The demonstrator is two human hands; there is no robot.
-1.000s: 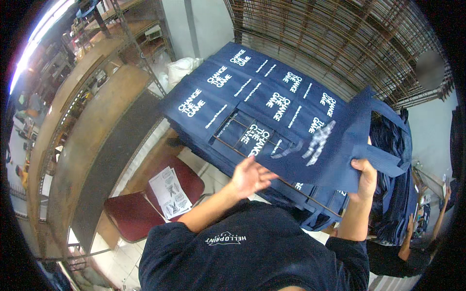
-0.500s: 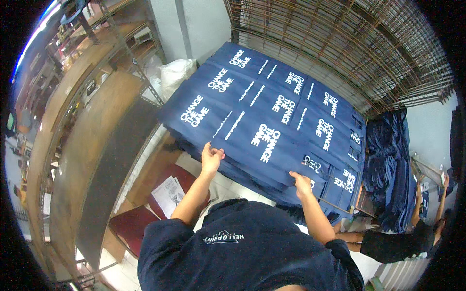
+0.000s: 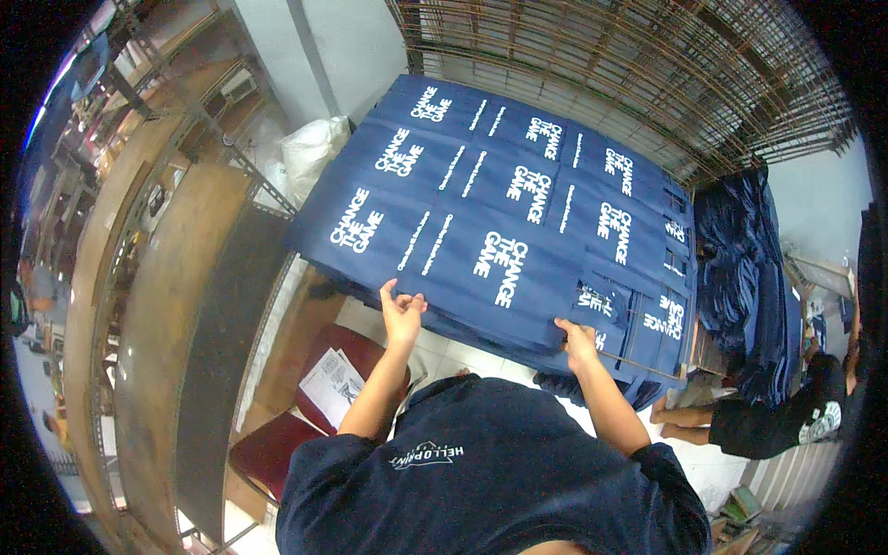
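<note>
A broad stack of navy fabric panels (image 3: 444,242) with white printing lies in front of me, in overlapping rows. At its near edge, left of centre, is my left hand (image 3: 402,313). Its thumb and forefinger are apart at the cloth's rim, with nothing visibly gripped. Farther right, my right hand (image 3: 581,344) has its fingers curled at the near corner of the top fabric panel (image 3: 518,310) and pinches that edge. The undersides of the right fingers are hidden.
Wire racks (image 3: 592,55) rise behind the stack. Dark cloth (image 3: 740,277) hangs at its right, near another person (image 3: 786,416). Wooden shelving (image 3: 157,324) fills the left. Dark red chairs (image 3: 277,449), one bearing printed paper (image 3: 331,388), stand lower left; a white sack (image 3: 310,153) is behind.
The view has shifted slightly. My left fingers have spread apart at the cloth edge. The near corner by my right hand lies flatter, and the other person at right has changed posture.
</note>
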